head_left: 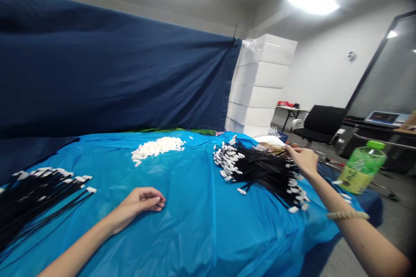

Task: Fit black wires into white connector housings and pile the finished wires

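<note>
My left hand (141,203) rests on the blue plastic sheet (188,233), its fingers loosely curled toward the thumb and nothing showing in them. Over the far right side of a pile of black cables (263,164) with white connectors (227,160) on both ends, my right hand (302,160) pinches with thumb and fingertips. What it grips is too small to make out; a brownish, thin bundle (271,148) lies right beside the fingertips. A heap of small white pieces (159,147) lies beyond my left hand.
At the left edge lies another bunch of black cables (35,199) with white ends. A green-capped bottle (360,169) stands at the table's right end. White boxes (260,86) are stacked behind, beside a dark blue curtain (113,73). An office chair (321,125) stands farther back.
</note>
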`<control>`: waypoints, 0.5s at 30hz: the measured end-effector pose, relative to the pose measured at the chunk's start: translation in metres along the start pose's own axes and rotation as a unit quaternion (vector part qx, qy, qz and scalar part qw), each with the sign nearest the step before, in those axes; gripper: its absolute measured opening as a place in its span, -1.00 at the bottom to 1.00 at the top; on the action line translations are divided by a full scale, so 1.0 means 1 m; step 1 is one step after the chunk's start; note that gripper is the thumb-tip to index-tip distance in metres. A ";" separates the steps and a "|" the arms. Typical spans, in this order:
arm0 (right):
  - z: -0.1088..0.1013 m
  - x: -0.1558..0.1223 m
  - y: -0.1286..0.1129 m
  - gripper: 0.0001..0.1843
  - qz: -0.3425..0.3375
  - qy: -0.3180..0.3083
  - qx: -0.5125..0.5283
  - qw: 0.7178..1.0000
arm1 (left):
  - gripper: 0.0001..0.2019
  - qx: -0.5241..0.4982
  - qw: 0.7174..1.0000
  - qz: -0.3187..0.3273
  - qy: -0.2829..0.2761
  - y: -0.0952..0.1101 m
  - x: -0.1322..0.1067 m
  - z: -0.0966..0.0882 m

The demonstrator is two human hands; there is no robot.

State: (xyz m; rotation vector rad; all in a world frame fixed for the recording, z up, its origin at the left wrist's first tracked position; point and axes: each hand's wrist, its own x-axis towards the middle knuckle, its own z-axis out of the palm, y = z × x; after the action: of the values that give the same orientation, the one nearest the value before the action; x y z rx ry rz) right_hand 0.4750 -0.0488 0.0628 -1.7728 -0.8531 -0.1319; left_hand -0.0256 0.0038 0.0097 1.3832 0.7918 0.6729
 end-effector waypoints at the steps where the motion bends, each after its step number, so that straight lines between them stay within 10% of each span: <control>1: -0.007 0.000 0.002 -0.71 -0.028 -0.004 -0.039 0.999 | -0.81 -0.002 1.000 0.003 0.001 -0.002 0.001 0.000; 9: -0.005 -0.024 0.000 -0.80 -0.252 0.020 -0.163 0.954 | -0.65 -0.023 0.992 0.024 0.123 0.001 -0.002 -0.001; 15: 0.022 -0.065 -0.017 -0.75 -0.524 0.040 -0.170 0.833 | -0.64 0.243 0.919 0.067 0.302 0.009 -0.037 -0.084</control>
State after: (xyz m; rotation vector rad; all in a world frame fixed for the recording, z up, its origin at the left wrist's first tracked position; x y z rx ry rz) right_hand 0.4102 -0.0589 0.0364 -1.3878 -1.7421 -1.1248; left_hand -0.1147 0.0240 0.0209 1.7085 1.4360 1.0888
